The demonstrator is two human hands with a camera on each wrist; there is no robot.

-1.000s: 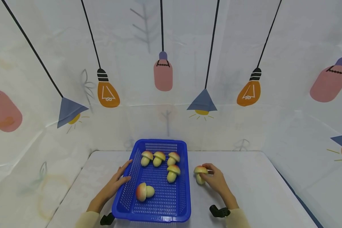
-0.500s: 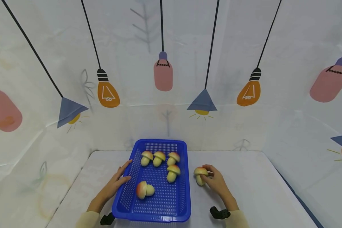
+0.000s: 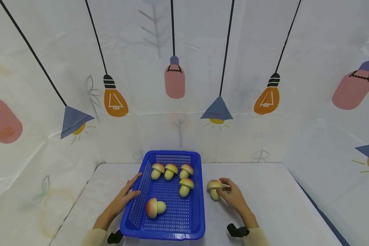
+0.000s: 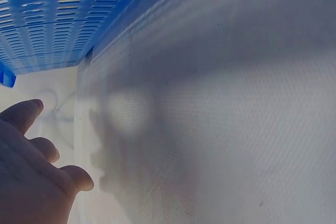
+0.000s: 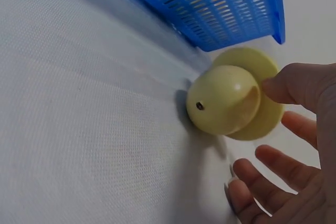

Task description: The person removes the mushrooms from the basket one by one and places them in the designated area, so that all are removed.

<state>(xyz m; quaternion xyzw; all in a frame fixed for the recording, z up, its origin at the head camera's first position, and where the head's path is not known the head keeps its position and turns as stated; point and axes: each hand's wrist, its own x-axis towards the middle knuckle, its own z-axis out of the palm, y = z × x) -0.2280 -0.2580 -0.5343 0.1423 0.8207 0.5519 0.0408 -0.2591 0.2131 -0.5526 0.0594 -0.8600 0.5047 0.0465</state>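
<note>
A toy mushroom with an orange-yellow cap and pale stem stands on the white table, just right of the blue plastic basket. My right hand is at its right side. In the right wrist view the thumb lies at the cap's edge by the stem, while the other fingers are spread apart, off the mushroom. My left hand rests its extended fingers along the basket's left rim. In the left wrist view that hand shows beside the basket wall, its contact out of sight.
Inside the basket, several similar mushrooms stand toward the back, and one mushroom lies on its side near the front left. White table surface extends to the right. A wall covering printed with lamps rises behind the table.
The mushroom outside the basket has shifted slightly left, away from my right fingers. My left hand stays at the basket rim. The head view has shifted a little.
</note>
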